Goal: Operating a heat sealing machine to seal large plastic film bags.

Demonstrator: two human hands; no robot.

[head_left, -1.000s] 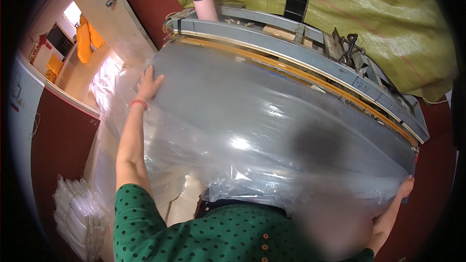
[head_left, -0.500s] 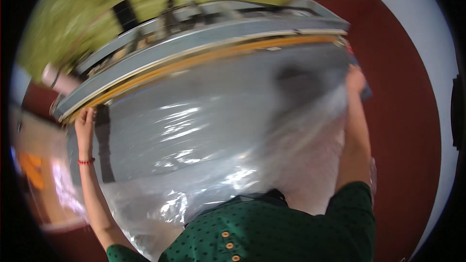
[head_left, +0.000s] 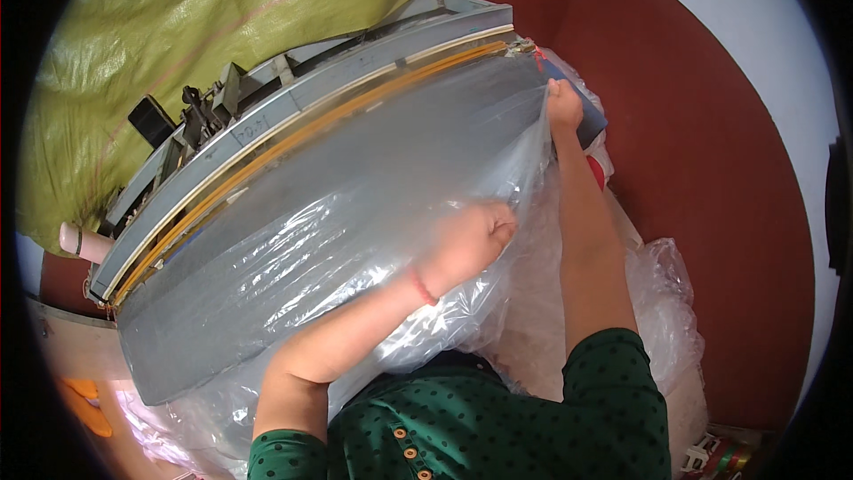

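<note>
A clear plastic sheet point(head_left: 298, 240) lies in shiny wrinkles over a long grey surface point(head_left: 355, 147). At its far right corner my right hand point(head_left: 564, 107) is closed on the edge of the sheet, which is drawn into taut folds below the fingers. My left hand point(head_left: 475, 236), with a red bead bracelet point(head_left: 423, 287) on the wrist, is over the middle right of the sheet. Its fingers are curled closed and slightly blurred. Whether they pinch the film is hidden.
Beyond the surface runs a grey metal frame point(head_left: 293, 98) with an orange strip point(head_left: 311, 135). A black phone point(head_left: 152, 121) and a pink bottle point(head_left: 84, 241) are at its far side. Yellow-green woven sheeting point(head_left: 178, 27) hangs behind. Bunched plastic point(head_left: 662, 302) lies at right, on reddish floor point(head_left: 711, 213).
My left hand has left the far left corner and come across to the right, near my right hand. My right hand still grips the sheet's edge. The view has turned rightward.
</note>
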